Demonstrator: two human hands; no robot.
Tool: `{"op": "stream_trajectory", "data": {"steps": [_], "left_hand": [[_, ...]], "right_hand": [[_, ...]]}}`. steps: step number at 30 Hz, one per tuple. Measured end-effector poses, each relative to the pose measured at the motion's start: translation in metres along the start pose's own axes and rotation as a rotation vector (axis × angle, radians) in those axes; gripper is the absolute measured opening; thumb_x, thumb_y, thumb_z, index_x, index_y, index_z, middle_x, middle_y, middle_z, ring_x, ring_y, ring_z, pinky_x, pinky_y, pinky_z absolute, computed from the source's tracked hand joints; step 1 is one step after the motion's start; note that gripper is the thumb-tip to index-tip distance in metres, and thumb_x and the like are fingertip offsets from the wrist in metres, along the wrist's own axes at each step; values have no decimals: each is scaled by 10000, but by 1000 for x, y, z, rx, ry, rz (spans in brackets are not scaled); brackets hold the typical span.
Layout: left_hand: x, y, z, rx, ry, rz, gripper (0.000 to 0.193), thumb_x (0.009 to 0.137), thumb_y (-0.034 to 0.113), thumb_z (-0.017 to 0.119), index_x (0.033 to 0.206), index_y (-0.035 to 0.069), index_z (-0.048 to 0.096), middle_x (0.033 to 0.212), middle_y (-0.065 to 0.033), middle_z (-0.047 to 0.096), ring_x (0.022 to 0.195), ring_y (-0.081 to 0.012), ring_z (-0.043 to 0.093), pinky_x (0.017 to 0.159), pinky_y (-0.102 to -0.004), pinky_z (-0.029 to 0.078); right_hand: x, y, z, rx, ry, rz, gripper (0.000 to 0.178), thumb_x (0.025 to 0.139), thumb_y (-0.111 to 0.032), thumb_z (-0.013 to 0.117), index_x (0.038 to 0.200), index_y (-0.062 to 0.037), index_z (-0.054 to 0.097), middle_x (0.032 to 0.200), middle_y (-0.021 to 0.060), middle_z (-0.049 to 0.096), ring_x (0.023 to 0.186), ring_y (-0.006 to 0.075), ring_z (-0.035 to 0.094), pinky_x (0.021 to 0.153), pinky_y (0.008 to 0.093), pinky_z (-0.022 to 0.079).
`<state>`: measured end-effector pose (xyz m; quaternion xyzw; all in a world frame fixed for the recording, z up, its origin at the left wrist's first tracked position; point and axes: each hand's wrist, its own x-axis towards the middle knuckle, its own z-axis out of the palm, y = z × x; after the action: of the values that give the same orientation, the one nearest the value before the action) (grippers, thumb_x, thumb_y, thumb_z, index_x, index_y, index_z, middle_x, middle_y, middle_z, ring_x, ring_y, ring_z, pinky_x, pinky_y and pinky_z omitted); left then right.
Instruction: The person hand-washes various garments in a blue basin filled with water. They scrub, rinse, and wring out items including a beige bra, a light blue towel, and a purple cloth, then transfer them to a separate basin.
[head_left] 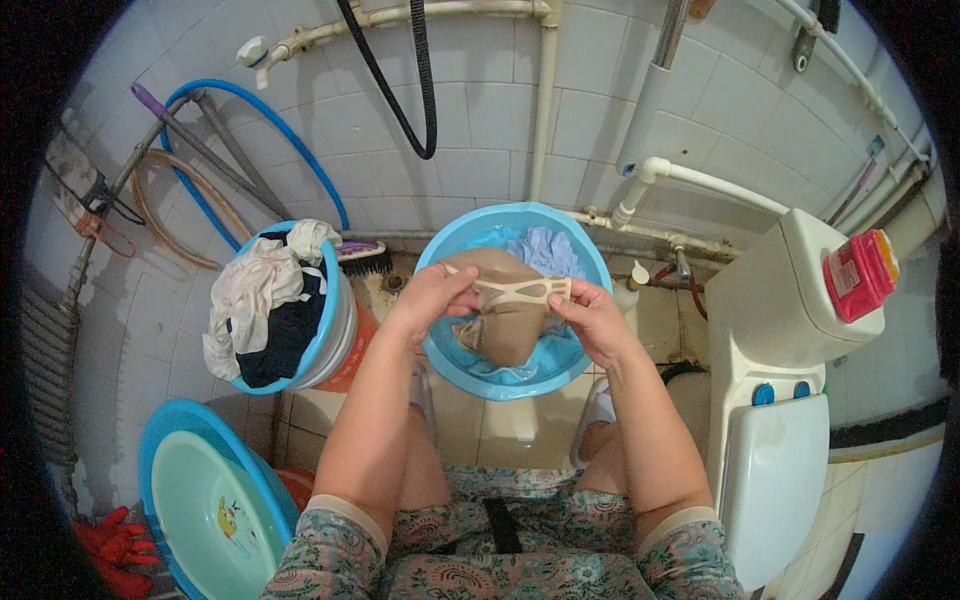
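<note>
My left hand [439, 297] and my right hand [592, 318] hold a brown bra [512, 338] over a blue basin [470, 386]. A cream band [520, 292] of it is stretched between my fingers, pinched at each end by a thumb and fingertips. Its rounded brown part hangs down into the basin. Behind it, a light blue cloth [546, 250] lies bunched at the far right inside. More blue shows around the bra at the bottom; whether that is water, cloth or plastic I cannot tell.
To the left, a bucket [334, 318] overflows with white cloth [262, 290] and dark cloth [282, 336]. Nearer stand a blue basin [162, 425] and a green one [190, 510] inside it, beside red gloves [118, 550]. A toilet [776, 470] is at right, a brush [364, 258] behind.
</note>
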<state>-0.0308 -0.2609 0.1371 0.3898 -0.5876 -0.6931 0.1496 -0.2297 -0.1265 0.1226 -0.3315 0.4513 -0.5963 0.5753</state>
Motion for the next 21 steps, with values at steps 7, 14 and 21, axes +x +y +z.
{"op": "stream_trajectory", "data": {"steps": [7,14,21], "left_hand": [[-13,-3,14,828,366,614,430,755,290,668,1081,34,551,1103,-182,559,1000,-287,557,856,-391,430],[-15,6,48,853,-34,540,451,751,253,653,1138,48,546,1106,-158,575,1038,-282,541,961,-395,330],[-4,2,28,114,-73,336,324,845,268,573,1046,14,579,1013,-95,619,972,-217,575,813,-350,458]], "right_hand": [[0,-3,-1,-51,-83,62,275,838,-51,537,1105,10,562,1039,57,608,929,111,561,822,246,433],[0,-6,5,-116,-139,88,331,811,-18,555,1141,2,537,1050,51,605,917,124,580,846,252,440],[11,-2,-11,-178,92,-136,599,772,-88,644,1300,-40,365,1267,113,453,1124,167,459,910,278,405]]}}
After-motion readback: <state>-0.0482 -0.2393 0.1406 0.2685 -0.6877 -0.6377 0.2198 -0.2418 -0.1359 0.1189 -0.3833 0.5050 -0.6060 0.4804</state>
